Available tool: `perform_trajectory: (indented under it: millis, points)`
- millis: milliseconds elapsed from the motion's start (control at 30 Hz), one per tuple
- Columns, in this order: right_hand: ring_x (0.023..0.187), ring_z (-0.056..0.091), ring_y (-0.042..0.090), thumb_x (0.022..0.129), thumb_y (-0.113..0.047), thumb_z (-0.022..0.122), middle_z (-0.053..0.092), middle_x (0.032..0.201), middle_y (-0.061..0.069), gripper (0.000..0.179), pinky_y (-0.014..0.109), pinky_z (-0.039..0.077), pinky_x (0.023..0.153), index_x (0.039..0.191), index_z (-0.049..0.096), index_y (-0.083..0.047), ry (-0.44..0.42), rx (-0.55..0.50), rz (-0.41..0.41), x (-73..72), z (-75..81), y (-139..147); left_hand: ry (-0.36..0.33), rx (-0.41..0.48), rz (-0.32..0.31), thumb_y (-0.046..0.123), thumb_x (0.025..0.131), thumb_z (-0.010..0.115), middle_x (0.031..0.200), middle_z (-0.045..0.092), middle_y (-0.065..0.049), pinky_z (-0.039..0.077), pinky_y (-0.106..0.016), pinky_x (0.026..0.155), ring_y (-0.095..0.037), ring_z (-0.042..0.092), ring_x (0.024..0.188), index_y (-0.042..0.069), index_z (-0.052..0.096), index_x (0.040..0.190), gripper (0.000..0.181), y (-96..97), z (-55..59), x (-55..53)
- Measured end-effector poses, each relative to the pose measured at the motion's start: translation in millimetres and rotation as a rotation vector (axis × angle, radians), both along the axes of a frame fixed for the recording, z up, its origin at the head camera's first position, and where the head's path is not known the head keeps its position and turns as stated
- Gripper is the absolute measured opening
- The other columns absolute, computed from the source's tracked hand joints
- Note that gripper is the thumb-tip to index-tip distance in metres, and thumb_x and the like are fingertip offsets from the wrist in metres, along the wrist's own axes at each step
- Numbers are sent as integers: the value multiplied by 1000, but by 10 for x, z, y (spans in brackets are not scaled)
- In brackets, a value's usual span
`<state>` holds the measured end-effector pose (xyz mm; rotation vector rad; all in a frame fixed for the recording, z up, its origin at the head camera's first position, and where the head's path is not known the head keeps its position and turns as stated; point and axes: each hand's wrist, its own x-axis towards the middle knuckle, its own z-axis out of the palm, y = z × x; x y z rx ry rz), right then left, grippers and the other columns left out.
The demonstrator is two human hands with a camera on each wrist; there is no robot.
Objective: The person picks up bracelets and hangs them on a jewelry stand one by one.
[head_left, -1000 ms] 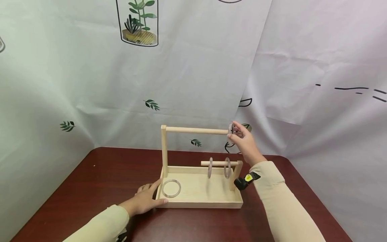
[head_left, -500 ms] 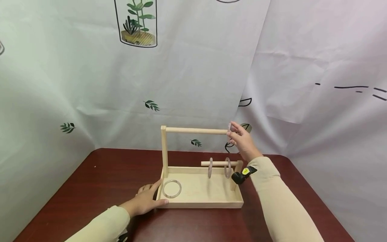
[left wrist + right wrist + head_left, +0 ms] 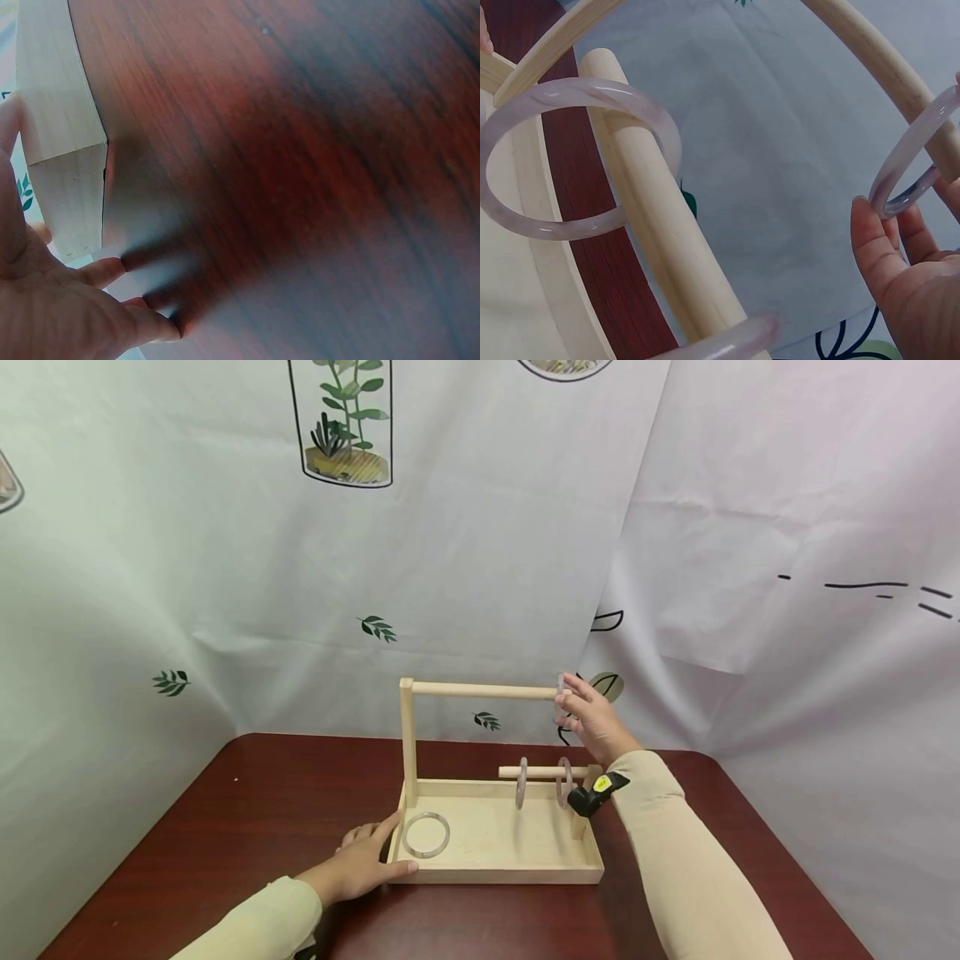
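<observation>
Left hand (image 3: 358, 864) is down at the near corner, thumb over the front wall of the wooden tray (image 3: 495, 876), fingers spread against its side: extended, not curled round anything, most likely bracing the base so it can't slide on the counter (image 3: 285, 793). Just inside that corner, a loose bangle (image 3: 447, 835) lies flat, where the low walls would stop it rolling off.

Over to the other end, and the short bar (image 3: 542, 772) reaches inward, carrying two hanging bangles (image 3: 521, 785), a gap between them, upright because the bar runs through both.

Higher up, the long bar (image 3: 480, 691) comes off the tall post (image 3: 408, 743) with its right end free, and that's where the right hand (image 3: 600, 718) is: thumb and fingertips pinching the held bangle (image 3: 909, 142) by its edge, presumably to leave the middle clear. And yes, the bar's tip passes through the ring!

Right at the back, a white cloth (image 3: 480, 543) printed with leaves hangs behind everything.
</observation>
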<state>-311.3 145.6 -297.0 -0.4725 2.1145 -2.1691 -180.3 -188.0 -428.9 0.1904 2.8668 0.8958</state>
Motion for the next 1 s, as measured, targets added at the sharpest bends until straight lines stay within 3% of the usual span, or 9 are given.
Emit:
perform_trajectory:
  millis: [167, 367, 633, 733, 1000]
  points:
    - [117, 34, 18, 92, -9, 48, 14, 157, 22, 70, 33, 42, 91, 154, 16, -2, -10, 0, 25, -21, -15, -25, 16, 0, 0, 49, 80, 73, 133, 41, -37, 28, -74, 93, -61, 32, 124, 7, 33, 149, 90, -1, -2, -2]
    - [108, 37, 15, 91, -9, 48, 20, 152, 20, 69, 34, 42, 91, 154, 18, -3, -32, -16, 28, -39, -43, -56, 19, -4, -6, 49, 81, 73, 134, 42, -35, 28, -74, 92, -61, 32, 124, 7, 33, 149, 89, 1, 12, 6]
    - [122, 32, 24, 91, -8, 47, 15, 157, 21, 69, 38, 40, 94, 153, 18, -1, -41, -57, 31, -36, -43, -107, 32, -10, -10, 49, 80, 73, 134, 44, -33, 29, -73, 92, -61, 33, 124, 7, 33, 149, 90, 0, 7, 6]
    - [119, 34, 22, 90, -8, 48, 19, 156, 18, 69, 36, 41, 92, 153, 20, -3, -66, -89, 24, -31, -49, -125, 31, -9, -8, 49, 80, 73, 134, 44, -34, 29, -73, 92, -61, 33, 124, 7, 33, 149, 90, -1, 7, 10]
    - [96, 38, 12, 90, -8, 49, 38, 126, 4, 68, 28, 46, 83, 153, 22, -2, -96, -133, 22, -19, -67, -164, 26, -4, -9, 49, 81, 73, 134, 43, -34, 29, -74, 92, -61, 33, 124, 8, 33, 149, 89, -8, 1, 17]
